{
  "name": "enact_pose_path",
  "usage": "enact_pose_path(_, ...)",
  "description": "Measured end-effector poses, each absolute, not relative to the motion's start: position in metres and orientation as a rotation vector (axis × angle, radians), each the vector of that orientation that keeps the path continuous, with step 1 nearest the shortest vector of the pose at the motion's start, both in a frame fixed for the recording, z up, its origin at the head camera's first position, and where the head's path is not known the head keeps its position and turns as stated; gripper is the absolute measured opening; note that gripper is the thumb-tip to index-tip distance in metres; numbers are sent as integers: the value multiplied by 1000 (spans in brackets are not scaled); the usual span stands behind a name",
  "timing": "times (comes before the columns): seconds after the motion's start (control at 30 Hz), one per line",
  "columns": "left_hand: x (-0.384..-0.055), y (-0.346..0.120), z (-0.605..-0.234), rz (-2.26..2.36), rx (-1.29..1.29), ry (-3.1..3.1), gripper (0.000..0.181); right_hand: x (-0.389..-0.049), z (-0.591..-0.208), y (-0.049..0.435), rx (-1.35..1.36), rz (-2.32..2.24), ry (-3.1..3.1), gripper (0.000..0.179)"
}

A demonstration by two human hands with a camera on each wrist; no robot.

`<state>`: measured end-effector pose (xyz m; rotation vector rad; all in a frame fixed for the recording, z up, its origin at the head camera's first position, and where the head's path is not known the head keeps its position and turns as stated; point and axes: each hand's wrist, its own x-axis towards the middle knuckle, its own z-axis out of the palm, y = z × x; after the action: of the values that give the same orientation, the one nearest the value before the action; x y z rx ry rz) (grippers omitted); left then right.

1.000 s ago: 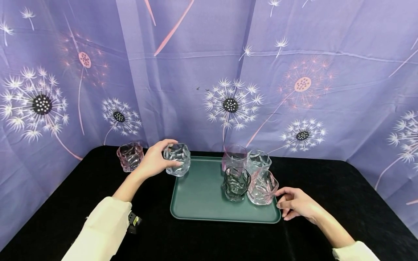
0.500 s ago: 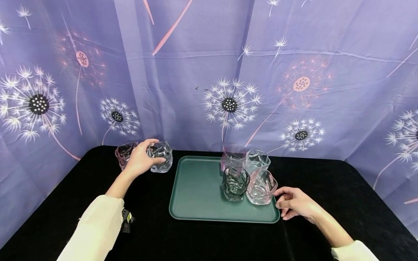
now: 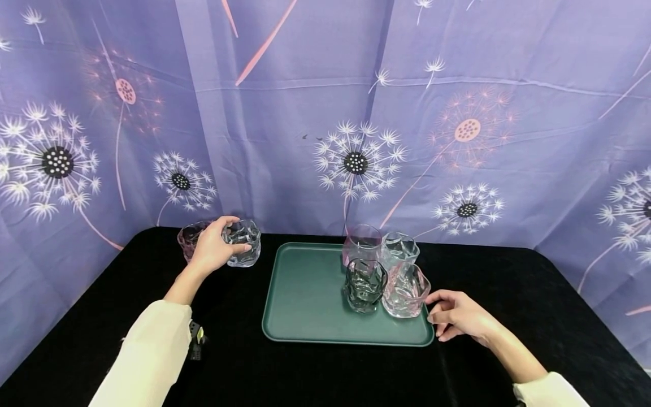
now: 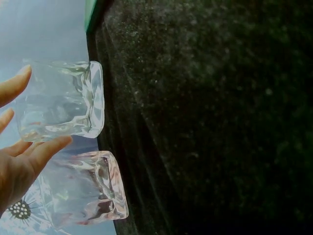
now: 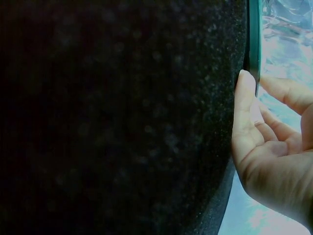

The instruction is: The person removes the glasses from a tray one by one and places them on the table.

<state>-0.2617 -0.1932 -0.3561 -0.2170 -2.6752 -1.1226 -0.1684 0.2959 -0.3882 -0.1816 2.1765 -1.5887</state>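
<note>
My left hand (image 3: 213, 247) holds a clear glass (image 3: 246, 243) upright between thumb and fingers, at the back left of the black table. In the left wrist view the clear glass (image 4: 63, 100) sits between the thumb above and the fingers below. Whether its base touches the cloth I cannot tell. A pink glass (image 3: 189, 237) stands just left of it, partly hidden by the hand. My right hand (image 3: 460, 316) pinches the right rim of the green tray (image 3: 305, 316); the right wrist view has thumb and forefinger at the tray rim (image 5: 254, 44).
On the tray's right half stand a purple-pink glass (image 3: 362, 243), a clear glass (image 3: 402, 249), a dark grey glass (image 3: 364, 288) and a light pink glass (image 3: 405, 294), close together. A patterned purple curtain (image 3: 285, 141) hangs right behind the table.
My left hand has carried the clear glass leftward from the tray's back left corner to beside the pink glass, slowing at the end. The right hand stays at the tray's rim.
</note>
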Motion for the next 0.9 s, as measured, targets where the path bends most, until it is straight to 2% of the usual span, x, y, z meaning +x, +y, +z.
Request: enact_pose_path(0.9,-270,-198,-361,-1056,-249,-2720,63,-168,-387,295,-171,-1574,2188,44)
